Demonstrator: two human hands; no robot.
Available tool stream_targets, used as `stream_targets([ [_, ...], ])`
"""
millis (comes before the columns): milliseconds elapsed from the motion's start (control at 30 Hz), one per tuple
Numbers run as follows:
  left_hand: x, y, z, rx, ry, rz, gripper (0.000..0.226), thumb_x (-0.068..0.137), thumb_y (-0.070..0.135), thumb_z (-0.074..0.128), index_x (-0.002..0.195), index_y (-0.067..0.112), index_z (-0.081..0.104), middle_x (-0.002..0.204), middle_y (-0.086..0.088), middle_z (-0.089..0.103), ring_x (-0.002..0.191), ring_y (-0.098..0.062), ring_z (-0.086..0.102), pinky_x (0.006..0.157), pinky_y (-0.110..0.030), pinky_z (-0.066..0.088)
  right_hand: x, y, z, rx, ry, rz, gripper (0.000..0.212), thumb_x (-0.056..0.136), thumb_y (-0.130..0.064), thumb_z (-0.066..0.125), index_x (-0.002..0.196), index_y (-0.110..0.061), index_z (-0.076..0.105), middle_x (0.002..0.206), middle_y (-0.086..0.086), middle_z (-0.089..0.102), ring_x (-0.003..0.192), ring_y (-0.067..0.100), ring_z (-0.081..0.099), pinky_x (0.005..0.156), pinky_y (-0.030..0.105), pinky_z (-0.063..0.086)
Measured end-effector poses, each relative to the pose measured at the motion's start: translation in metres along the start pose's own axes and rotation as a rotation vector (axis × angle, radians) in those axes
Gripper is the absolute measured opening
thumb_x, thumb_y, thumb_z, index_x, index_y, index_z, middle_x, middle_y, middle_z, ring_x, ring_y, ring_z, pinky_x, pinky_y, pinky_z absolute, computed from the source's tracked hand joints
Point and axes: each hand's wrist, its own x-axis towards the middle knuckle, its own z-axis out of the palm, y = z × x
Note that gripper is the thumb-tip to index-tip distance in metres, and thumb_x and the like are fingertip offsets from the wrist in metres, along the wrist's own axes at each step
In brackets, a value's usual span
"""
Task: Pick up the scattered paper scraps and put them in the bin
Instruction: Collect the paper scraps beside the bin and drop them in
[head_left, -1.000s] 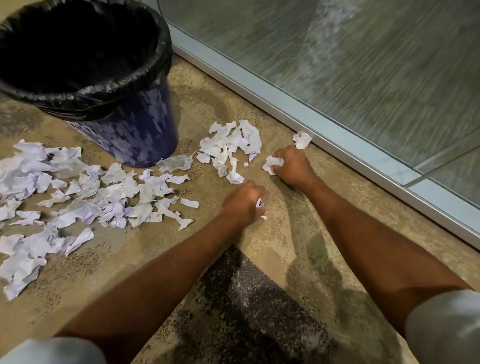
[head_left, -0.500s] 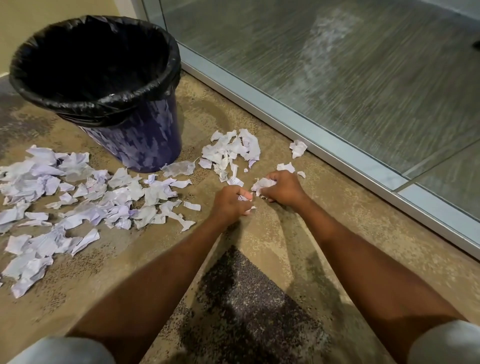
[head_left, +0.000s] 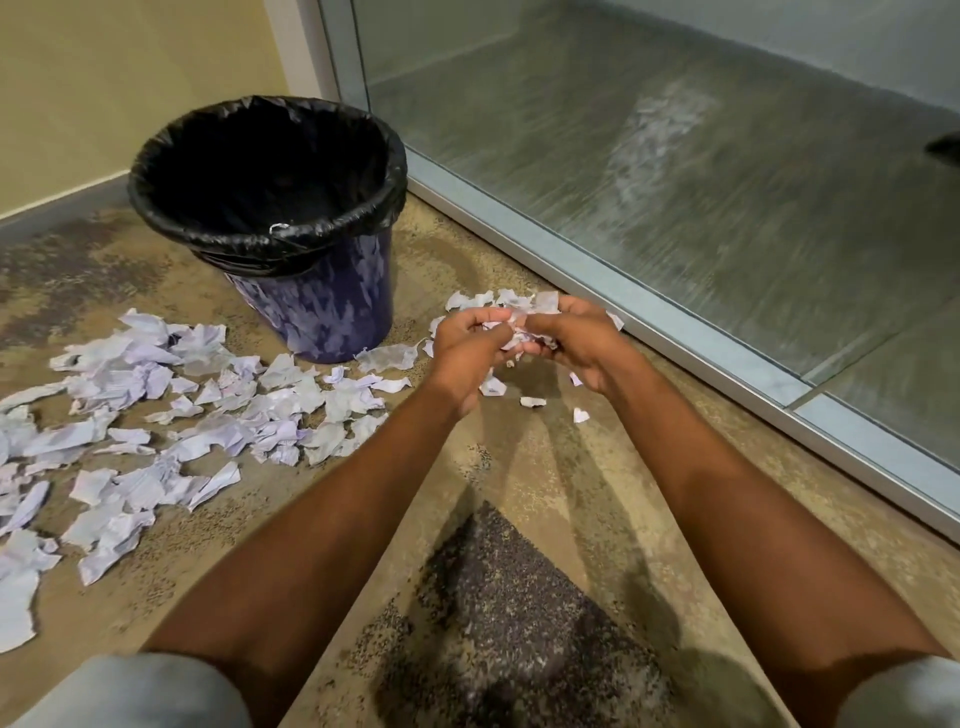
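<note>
- Head view: left hand (head_left: 462, 353) and right hand (head_left: 584, 348) are both clutching one wad of paper scraps (head_left: 521, 336).
- Loose scraps (head_left: 208, 415) are lying beside the bin (head_left: 322, 312).

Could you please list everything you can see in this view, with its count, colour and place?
bin: one, blue, far left of the hands, upright on the floor
bin liner: one, black, folded over the bin's rim
scattered scraps: many, white to pale lilac, on the floor left of the arms
small scraps: a few, white, on the floor under the hands
held scraps: a bunch, white, between both hands
carpet: one, tan with dark patches
glass panel: one, greenish, in a pale metal frame on the right
wall: one, cream, far left
left hand: one, grips the held scraps
right hand: one, grips the held scraps
sleeves: two, grey, bottom corners
</note>
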Motion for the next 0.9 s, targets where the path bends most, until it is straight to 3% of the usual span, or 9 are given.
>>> stream_targets([
  [100,-0.004,0.04,0.01,-0.081,0.02,0.033,0.02,0.095,-0.009,0.068,0.114,-0.004,0.068,0.103,-0.024,0.078,0.089,-0.034,0.08,0.083,-0.034,0.066,-0.004,-0.039,0.008,-0.005,0.001,-0.091,0.016,0.093,0.005,0.073,0.103,-0.007,0.075,0.093,0.01,0.08,0.08,0.02,0.076,0.069,0.024,0.065],
  [167,-0.008,0.071,0.015,-0.107,0.018,0.075,0.02,0.094,-0.011,0.068,0.112,-0.004,0.069,0.104,-0.027,0.078,0.093,-0.038,0.079,0.083,-0.036,0.067,-0.008,-0.068,0.015,0.019,-0.018,-0.153,0.018,0.092,0.004,0.074,0.107,-0.006,0.076,0.098,0.012,0.081,0.085,0.022,0.075,0.071,0.025,0.065],
  [233,-0.015,0.103,0.014,-0.112,0.016,0.139,0.017,0.094,-0.013,0.066,0.109,-0.004,0.069,0.1,-0.023,0.078,0.082,-0.031,0.08,0.079,-0.033,0.067,-0.015,-0.094,0.027,0.052,-0.043,-0.216,0.02,0.092,0.006,0.072,0.109,-0.005,0.076,0.1,0.015,0.081,0.086,0.024,0.075,0.072,0.027,0.065],
  [400,-0.025,0.167,-0.012,-0.131,0.119,0.272,0.021,0.095,-0.011,0.066,0.116,-0.007,0.068,0.111,-0.028,0.076,0.08,-0.03,0.076,0.083,-0.033,0.067,-0.028,-0.15,0.09,0.116,-0.101,-0.3,0.018,0.094,0.012,0.065,0.094,-0.005,0.072,0.078,0.01,0.076,0.062,0.016,0.069,0.055,0.021,0.059],
  [533,-0.033,0.202,-0.052,-0.142,0.228,0.35,0.015,0.095,-0.009,0.063,0.107,-0.006,0.071,0.097,-0.021,0.077,0.069,-0.021,0.075,0.074,-0.03,0.065,-0.019,-0.171,0.149,0.104,-0.11,-0.264,0.017,0.092,0.014,0.064,0.097,-0.002,0.065,0.077,0.014,0.069,0.055,0.017,0.062,0.05,0.023,0.056],
  [600,-0.03,0.215,-0.073,-0.167,0.265,0.339,0.009,0.098,-0.002,0.064,0.102,-0.005,0.072,0.088,-0.017,0.077,0.072,-0.022,0.076,0.072,-0.034,0.065,-0.013,-0.174,0.174,0.069,-0.132,-0.219,0.016,0.093,0.012,0.064,0.092,-0.004,0.063,0.075,0.013,0.066,0.052,0.015,0.058,0.046,0.022,0.054],
  [700,-0.025,0.228,-0.104,-0.178,0.267,0.283,0.032,0.104,0.026,0.063,0.11,-0.005,0.068,0.1,-0.018,0.077,0.092,-0.029,0.079,0.081,-0.041,0.066,-0.001,-0.172,0.202,0.006,-0.152,-0.129,0.014,0.1,0.005,0.059,0.091,-0.005,0.062,0.075,0.01,0.063,0.047,0.01,0.056,0.04,0.019,0.05],
  [800,-0.035,0.237,-0.119,-0.086,0.206,0.227,0.066,0.101,0.063,0.054,0.125,0.003,0.062,0.117,-0.019,0.074,0.102,-0.035,0.078,0.087,-0.049,0.064,0.008,-0.172,0.216,0.053,-0.203,-0.03,0.013,0.104,0.001,0.055,0.095,-0.007,0.061,0.085,0.01,0.066,0.068,0.015,0.063,0.051,0.021,0.059],
  [900,-0.047,0.242,-0.122,-0.075,0.156,0.247,0.081,0.097,0.076,0.046,0.142,0.008,0.054,0.127,-0.014,0.066,0.098,-0.029,0.072,0.076,-0.047,0.063,0.008,-0.176,0.221,0.133,-0.275,0.042,0.005,0.102,-0.008,0.062,0.099,-0.007,0.065,0.1,0.014,0.066,0.094,0.025,0.068,0.086,0.037,0.064],
])
